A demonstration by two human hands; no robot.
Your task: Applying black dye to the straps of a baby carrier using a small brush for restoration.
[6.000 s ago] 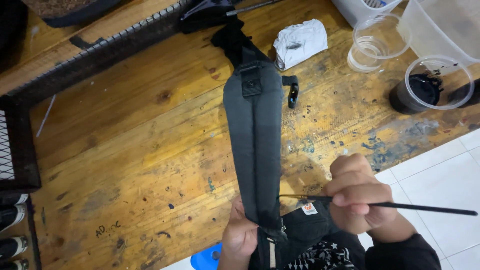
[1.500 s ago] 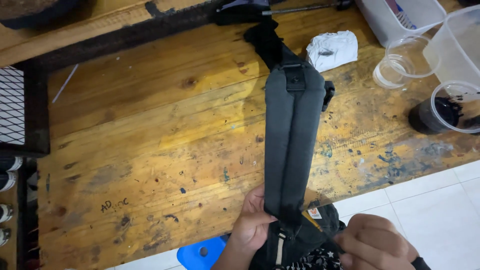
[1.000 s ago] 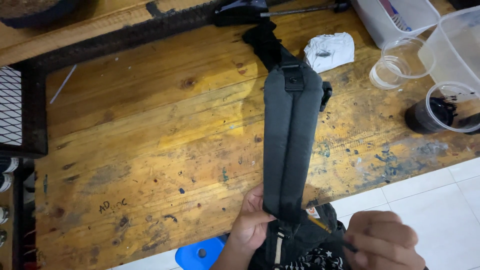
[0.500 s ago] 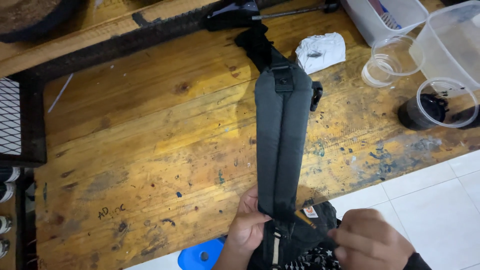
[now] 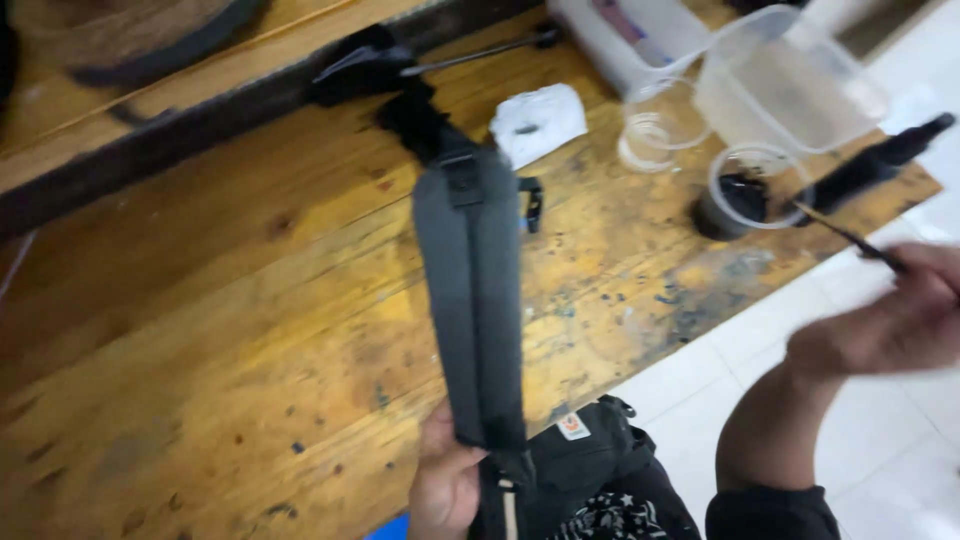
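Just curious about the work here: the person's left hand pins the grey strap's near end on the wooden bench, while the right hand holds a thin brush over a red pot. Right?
Not quite: in the head view the pot is clear plastic with black contents, not red. The left hand does hold the grey strap, and the right hand the brush.

The left hand sits low, fingers curled in a pinch, thumb up. The right hand is raised at right, blurred, fingers closed, forearm bent.
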